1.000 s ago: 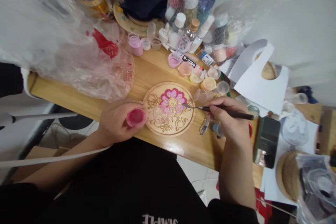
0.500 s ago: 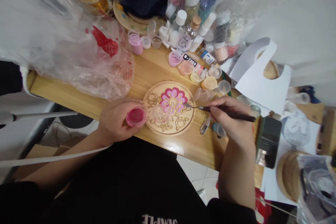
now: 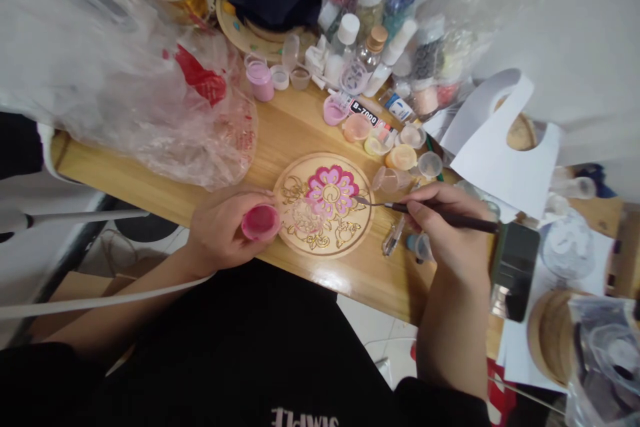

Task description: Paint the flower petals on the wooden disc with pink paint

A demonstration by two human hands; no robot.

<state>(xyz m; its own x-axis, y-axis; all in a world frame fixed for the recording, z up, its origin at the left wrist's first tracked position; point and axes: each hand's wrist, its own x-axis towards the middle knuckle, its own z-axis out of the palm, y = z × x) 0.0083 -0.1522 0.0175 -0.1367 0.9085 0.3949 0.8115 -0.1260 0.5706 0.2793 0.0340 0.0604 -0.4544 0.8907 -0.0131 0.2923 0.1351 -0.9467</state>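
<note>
A round wooden disc (image 3: pixel 324 243) with gold outlines and a pink and purple flower (image 3: pixel 332 191) lies on the wooden table (image 3: pixel 150 180). My left hand (image 3: pixel 220 230) is closed around a small pot of pink paint (image 3: pixel 260 222) at the disc's left edge. My right hand (image 3: pixel 445 227) pinches a thin dark paintbrush (image 3: pixel 440 215), whose tip touches the right side of the flower.
Small paint pots (image 3: pixel 400 157) and bottles (image 3: pixel 360 60) crowd the table behind the disc. A crumpled plastic bag (image 3: pixel 150 100) lies at left. A white paper bag (image 3: pixel 500 147), a dark phone (image 3: pixel 513 270) and a wooden coaster stack (image 3: pixel 547 333) sit at right.
The brush tip has stayed at the flower's right edge with only slight shifts. The view has drifted a little; my left hand keeps the pot in place.
</note>
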